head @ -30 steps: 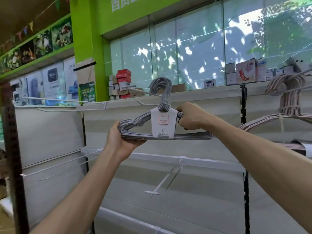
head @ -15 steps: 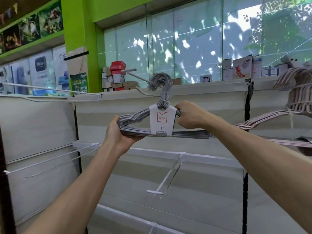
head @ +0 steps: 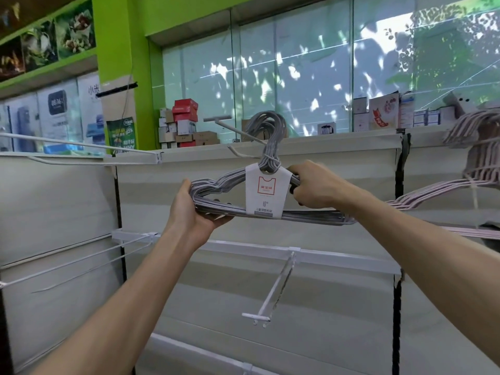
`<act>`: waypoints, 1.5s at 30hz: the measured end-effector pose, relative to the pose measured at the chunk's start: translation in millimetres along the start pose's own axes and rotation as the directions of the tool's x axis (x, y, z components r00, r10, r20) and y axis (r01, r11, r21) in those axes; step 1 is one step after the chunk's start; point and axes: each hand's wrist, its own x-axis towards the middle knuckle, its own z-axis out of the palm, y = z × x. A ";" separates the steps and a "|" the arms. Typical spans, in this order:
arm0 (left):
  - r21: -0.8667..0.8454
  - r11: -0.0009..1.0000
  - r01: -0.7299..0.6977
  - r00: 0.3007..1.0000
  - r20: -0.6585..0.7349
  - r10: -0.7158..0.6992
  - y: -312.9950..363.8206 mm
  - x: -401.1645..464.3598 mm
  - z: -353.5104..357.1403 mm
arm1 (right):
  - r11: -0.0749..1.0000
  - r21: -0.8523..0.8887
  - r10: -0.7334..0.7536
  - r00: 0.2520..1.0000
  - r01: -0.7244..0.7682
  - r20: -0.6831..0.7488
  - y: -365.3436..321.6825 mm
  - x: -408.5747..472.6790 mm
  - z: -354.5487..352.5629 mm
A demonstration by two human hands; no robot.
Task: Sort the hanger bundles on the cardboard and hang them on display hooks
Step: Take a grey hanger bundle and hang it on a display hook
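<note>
We see both hands gripping the grey hanger bundle: left hand under its end, right hand beside its label.

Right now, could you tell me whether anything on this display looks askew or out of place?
Nothing stands out: the grey hanger bundle is held level by both hands, and the pink hanger bundle hangs on the right.

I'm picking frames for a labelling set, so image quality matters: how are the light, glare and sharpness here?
Head view: bright dappled daylight through the windows, no harsh glare on the grey hanger bundle; its label is sharp, small print unreadable; the pink hangers at the right edge are smeared; wide-angle bending tilts the shelf rails; both hands, left hand and right hand, are crisp.
</note>
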 end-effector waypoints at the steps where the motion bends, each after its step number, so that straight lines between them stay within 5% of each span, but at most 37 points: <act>1: 0.000 1.000 -0.004 1.000 0.002 0.004 2.1 0.1 1.3 | 1.000 -0.003 0.000 1.000 0.000 -0.003 -1.2 0.7 -1.5; 21: -0.023 0.992 0.126 0.992 0.011 -0.125 -12.5 17.2 -17.6 | 0.991 -0.094 0.098 0.994 -0.093 0.054 -5.2 7.7 21.8; 27: 0.300 0.954 -0.003 0.995 -0.091 0.032 -7.5 8.2 -26.9 | 0.985 -0.138 0.113 0.992 -0.105 0.050 -3.3 6.8 24.7; 35: 0.711 0.684 -0.165 0.977 0.023 0.211 -2.9 5.5 -33.1 | 0.980 -0.172 0.113 0.993 -0.105 0.036 -5.8 -1.6 27.3; 40: 0.884 0.103 -0.455 0.834 0.383 0.397 -2.8 -0.4 -40.5 | 0.972 -0.212 0.116 0.993 -0.106 0.036 -7.9 -18.3 24.5; 45: 0.799 -0.190 -0.570 0.749 0.601 0.280 -2.9 17.6 -36.2 | 0.935 -0.320 0.161 0.987 -0.149 0.010 1.9 -36.2 32.0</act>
